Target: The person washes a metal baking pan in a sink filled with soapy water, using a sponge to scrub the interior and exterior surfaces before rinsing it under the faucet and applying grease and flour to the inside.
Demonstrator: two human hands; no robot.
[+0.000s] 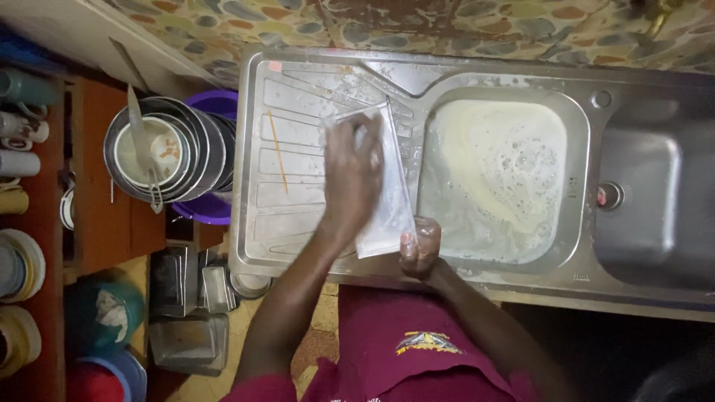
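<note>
Clear rectangular tray point(387, 201) is lying flat on the ribbed drainboard point(290, 149) of a steel sink unit, right by the edge of the soapy basin point(506, 179). Looks like glass or plastic, see-thru, wet and a bit foamy. Left hand point(354, 175) is pressed flat on top of it, fingers spread-ish, palm down; it's blurred so can't tell if there's a sponge or cloth under it. Right hand point(419, 246) is closed on the tray's near corner, thumb on top, pinching it at the front edge of the sink.

Basin next to it is full of cloudy yellowish water w/ suds. Further right there's a 2nd basin point(648, 201), looks empty, drain visible. A thin orange stick point(278, 152) lies on the drainboard left of the tray, not touching it.

Left of the sink: stack of metal plates and bowls point(167, 152) w/ a knife resting across, sitting over a purple tub point(208, 208). Mugs point(22, 134) on a wooden shelf at far left. Metal tins point(186, 313) on the floor below. Person's wearing a maroon shirt point(402, 350).
</note>
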